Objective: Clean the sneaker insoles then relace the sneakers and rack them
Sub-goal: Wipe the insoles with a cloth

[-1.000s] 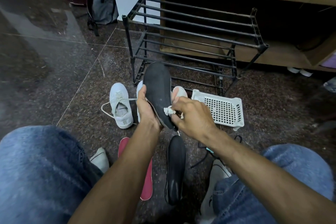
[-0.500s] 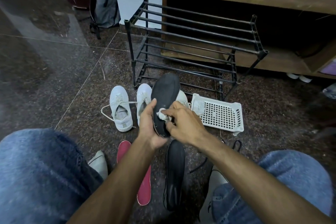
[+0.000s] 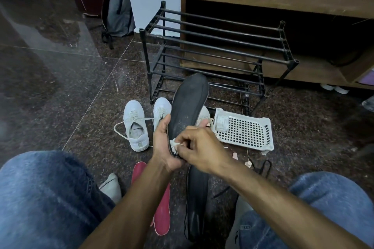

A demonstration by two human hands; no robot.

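Held upright above the floor by the left hand (image 3: 165,145) clamped round its heel end, black insole (image 3: 189,105) with long axis pointing up toward the rack (image 3: 218,46), right hand (image 3: 199,145) pinching a white wipe (image 3: 173,144) against its lower face, most of the length lying beyond

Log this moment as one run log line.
step: wiping insole | left hand: holds black insole | right hand: pinches white wipe | rack: no shoes

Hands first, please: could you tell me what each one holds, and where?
Left hand grips the black insole at its near end. Right hand pinches a small white wipe against that end.
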